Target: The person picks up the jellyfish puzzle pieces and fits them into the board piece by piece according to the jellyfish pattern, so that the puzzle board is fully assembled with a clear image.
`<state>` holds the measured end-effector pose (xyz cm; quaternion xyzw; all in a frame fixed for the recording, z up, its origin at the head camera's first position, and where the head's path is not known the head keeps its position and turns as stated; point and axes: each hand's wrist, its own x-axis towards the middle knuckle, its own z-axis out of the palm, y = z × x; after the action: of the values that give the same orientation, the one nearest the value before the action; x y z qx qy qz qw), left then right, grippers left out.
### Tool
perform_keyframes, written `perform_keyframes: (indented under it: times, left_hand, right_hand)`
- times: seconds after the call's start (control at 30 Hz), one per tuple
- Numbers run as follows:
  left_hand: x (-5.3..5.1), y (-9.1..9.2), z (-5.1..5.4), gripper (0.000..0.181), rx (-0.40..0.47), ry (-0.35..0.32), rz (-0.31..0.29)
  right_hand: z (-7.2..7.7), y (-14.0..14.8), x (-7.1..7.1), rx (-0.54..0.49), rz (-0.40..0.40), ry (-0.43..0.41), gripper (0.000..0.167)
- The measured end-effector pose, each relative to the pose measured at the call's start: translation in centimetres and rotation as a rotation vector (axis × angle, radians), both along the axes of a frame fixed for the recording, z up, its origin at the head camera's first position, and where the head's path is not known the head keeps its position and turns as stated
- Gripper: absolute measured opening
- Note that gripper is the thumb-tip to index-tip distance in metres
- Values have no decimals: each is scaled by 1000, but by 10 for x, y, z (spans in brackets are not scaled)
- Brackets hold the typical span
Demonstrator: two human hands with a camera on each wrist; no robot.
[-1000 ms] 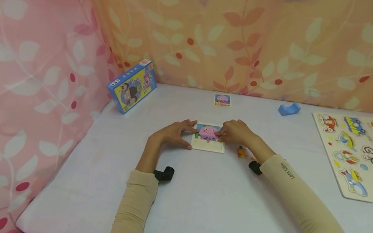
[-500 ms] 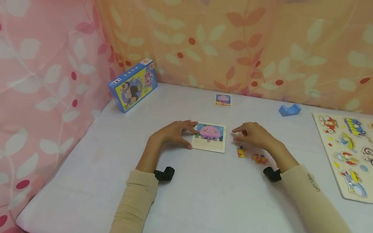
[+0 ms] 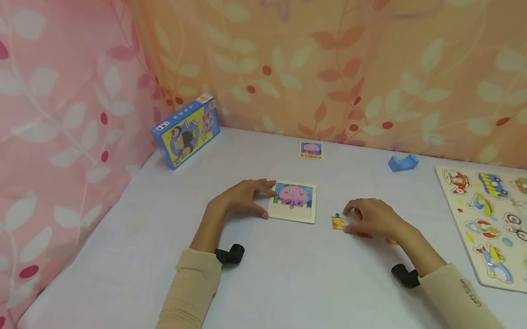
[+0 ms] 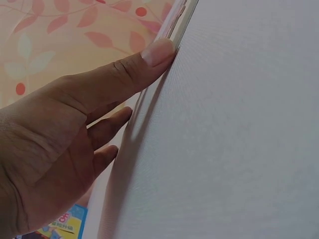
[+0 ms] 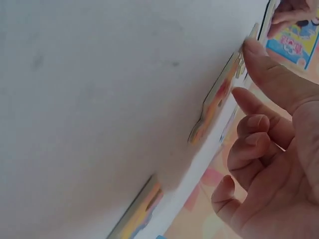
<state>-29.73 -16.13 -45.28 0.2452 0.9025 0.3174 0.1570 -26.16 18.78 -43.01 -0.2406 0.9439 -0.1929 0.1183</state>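
Observation:
A small square jigsaw tray (image 3: 307,214) lies on the white table, with a pink jellyfish picture filling its upper part and a bare strip below. Along its left edge rests my left hand (image 3: 241,195), thumb at the lower corner and fingertips at the upper side; the left wrist view has the thumb against the tray's edge (image 4: 182,22). My right hand (image 3: 377,219) hovers right of the tray, thumb and forefinger apart around an orange-yellow jigsaw piece (image 3: 338,222). Beneath that hand, more orange pieces (image 3: 363,235) lie partly hidden. Whether the right thumb touches a piece is unclear.
A small jellyfish card (image 3: 311,150) lies behind the tray. A blue and yellow box (image 3: 186,131) stands at the back left. A blue holder (image 3: 402,163) sits at the back right, beside a large vehicle puzzle board (image 3: 507,232). Patterned curtains enclose the table.
My right hand has let go of the tray's picture, pulled away to the right and come down over the loose pieces. The left hand has stayed on the tray's edge.

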Motion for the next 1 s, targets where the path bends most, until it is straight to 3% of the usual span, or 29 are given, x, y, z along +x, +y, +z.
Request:
perform_keyframes:
  times: [0.17, 0.4, 1.0]
  left_hand:
    - [1, 1, -1, 62, -12, -3, 6]
    - [2, 2, 1, 62, -3, -3, 10]
    - [2, 1, 0, 62, -9, 15, -4]
  right_hand:
    - [-1, -2, 0, -33, 35, -6, 22]
    - [-2, -2, -1, -18, 50, -4, 23]
    - [-1, -5, 3, 41, 74, 109, 21]
